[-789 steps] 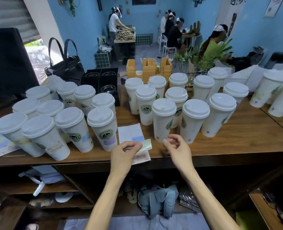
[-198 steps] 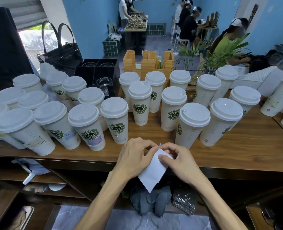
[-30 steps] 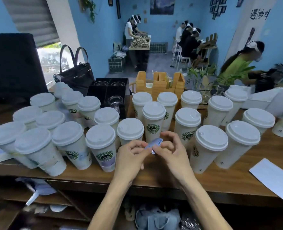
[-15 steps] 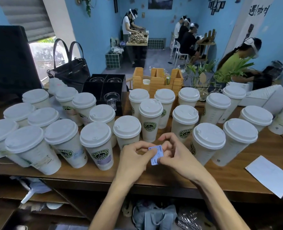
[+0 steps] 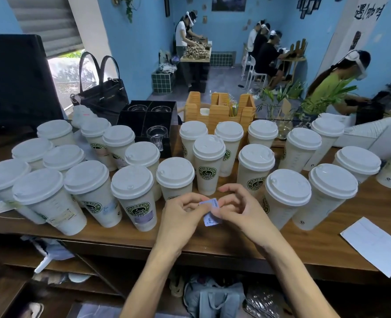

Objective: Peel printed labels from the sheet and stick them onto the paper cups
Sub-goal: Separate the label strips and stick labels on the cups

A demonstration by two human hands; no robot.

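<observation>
Both hands meet over the front edge of the wooden counter (image 5: 224, 242). My left hand (image 5: 180, 216) and my right hand (image 5: 240, 210) pinch a small bluish printed label (image 5: 210, 211) between thumbs and fingertips. Just behind the label stands a lidded white paper cup (image 5: 175, 177) with its front partly hidden by my hands. Several more lidded cups with green logos crowd the counter: a cluster on the left, such as one labelled cup (image 5: 135, 198), and another group on the right (image 5: 286, 193). A white backing sheet (image 5: 375, 244) lies at the counter's right front corner.
A black handbag (image 5: 102, 92), a black box of glasses (image 5: 148, 120) and a wooden organiser (image 5: 219, 111) stand behind the cups. Shelves with bags lie under the counter. Several people work at tables in the blue room beyond.
The label has stayed pinched between both hands, which have shifted slightly; the label now hangs more upright between the fingertips. The cups and the sheet have not moved.
</observation>
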